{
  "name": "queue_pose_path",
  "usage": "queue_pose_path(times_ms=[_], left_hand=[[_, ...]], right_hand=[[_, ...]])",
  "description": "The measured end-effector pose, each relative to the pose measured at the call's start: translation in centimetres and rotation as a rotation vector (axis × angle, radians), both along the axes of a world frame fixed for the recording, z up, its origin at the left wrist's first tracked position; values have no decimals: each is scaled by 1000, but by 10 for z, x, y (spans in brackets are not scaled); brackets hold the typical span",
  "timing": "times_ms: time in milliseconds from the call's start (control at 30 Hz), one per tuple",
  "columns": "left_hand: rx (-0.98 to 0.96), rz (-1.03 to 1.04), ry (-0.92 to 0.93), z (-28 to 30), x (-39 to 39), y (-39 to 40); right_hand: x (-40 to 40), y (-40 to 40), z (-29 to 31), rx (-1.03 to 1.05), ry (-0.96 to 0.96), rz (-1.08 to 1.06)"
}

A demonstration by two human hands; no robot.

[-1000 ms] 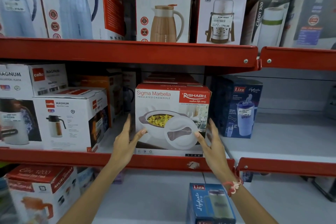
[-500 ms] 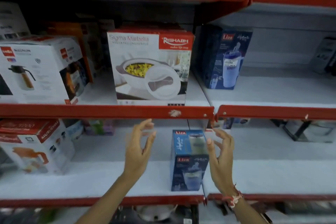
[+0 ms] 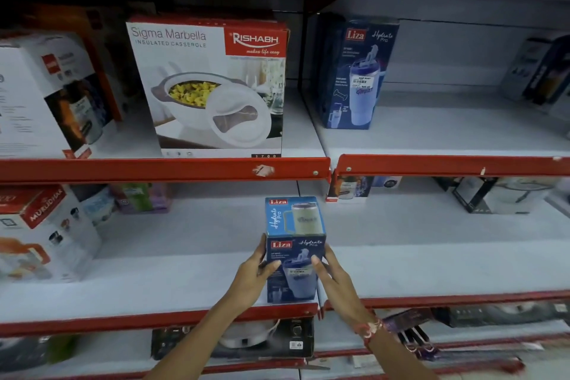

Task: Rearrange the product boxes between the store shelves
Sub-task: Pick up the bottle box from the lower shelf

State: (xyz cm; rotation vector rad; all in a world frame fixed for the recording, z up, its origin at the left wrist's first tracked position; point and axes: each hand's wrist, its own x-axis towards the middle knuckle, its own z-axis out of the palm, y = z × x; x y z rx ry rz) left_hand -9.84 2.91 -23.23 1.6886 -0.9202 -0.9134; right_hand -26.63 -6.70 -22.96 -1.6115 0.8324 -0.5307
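A small blue Liza Hydrate Pro box [image 3: 294, 234] stands upright at the front of the lower white shelf [image 3: 185, 244]. My left hand [image 3: 254, 271] grips its left side and my right hand [image 3: 331, 274] grips its right side, thumbs on the front face. On the shelf above stands the white and red Sigma Marbella casserole box [image 3: 212, 86]. To its right, in the neighbouring bay, stands a second, taller blue Liza box [image 3: 357, 71].
Red shelf rails [image 3: 154, 170] run across the front of each level. A white Cello flask box [image 3: 52, 95] sits upper left and a Muralidhar jug box [image 3: 40, 234] lower left. Dark boxes [image 3: 499, 194] stand at the right rear. More goods lie on the bottom shelf [image 3: 246, 339].
My hands left the casserole box, dropped to the lower shelf and closed on the sides of the small blue Liza box. The view tilted downward.
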Motion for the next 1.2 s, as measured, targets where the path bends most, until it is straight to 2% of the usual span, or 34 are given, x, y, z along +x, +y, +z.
queue_pose_path(times_ms=[300,600,867,1000,1200], left_hand=[[-119,-2,63,61,-18,36],[-350,-25,-12,186,-21,50],[-568,-56,-132,267,-21,30],[-631,-32,-185,280,-23,22],[-638,-49,-164,275,-24,10]], right_hand=[[-34,22,46,-156,-111,-61],[-45,16,146,-302,-329,-65],[-44,-1,240,-376,-508,-82],[-43,-7,261,-373,-538,-120],[-43,-18,256,-389,-514,-128]])
